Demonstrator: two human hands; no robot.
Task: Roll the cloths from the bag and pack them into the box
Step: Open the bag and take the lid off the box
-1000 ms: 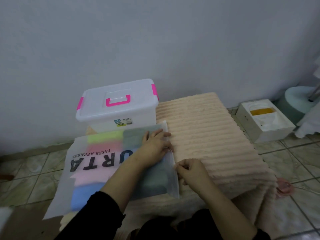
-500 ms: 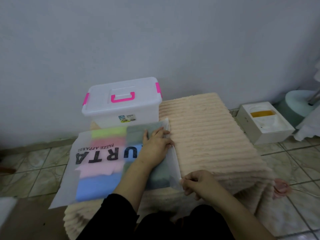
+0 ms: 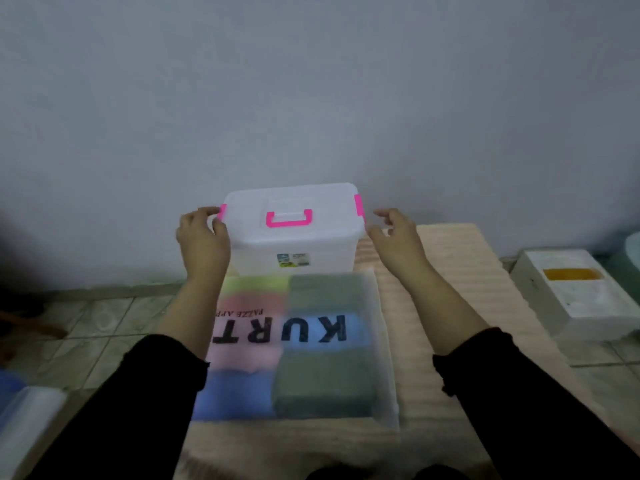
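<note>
Both hands were up at the far end of the padded bench, one per side of the box. The left hand (image 3: pixel 201 233) had its fingers curled onto the pink latch (image 3: pixel 222 212) at the lid's left end, apparently touching it; whether it truly gripped the clip can't be told. The right hand (image 3: pixel 394 237) hung just beside the opposite pink latch (image 3: pixel 359 207), fingers loosely bent and spread, w/ a sliver of gap showing, holding nothing. So the left was the nearer of the two.

Between them sat the box (image 3: pixel 292 244), translucent plastic, lid on, pink carry handle (image 3: pixel 289 218) facing the person. Its long axis ran left to right, i.e. across the reach, which put one latch in line w/ each hand. Likely next move: pop both clips outward and lift the lid; the right hand had only a short way to close in first.

Nearer the body, under and between the forearms, lay the bag (image 3: pixel 381 341), frosted, flat on the ribbed peach cover (image 3: pixel 460 258), just in front of the box. The cloths (image 3: pixel 322 386), folded green, blue, pink and yellow-green blocks, were all inside it, none rolled yet
</note>
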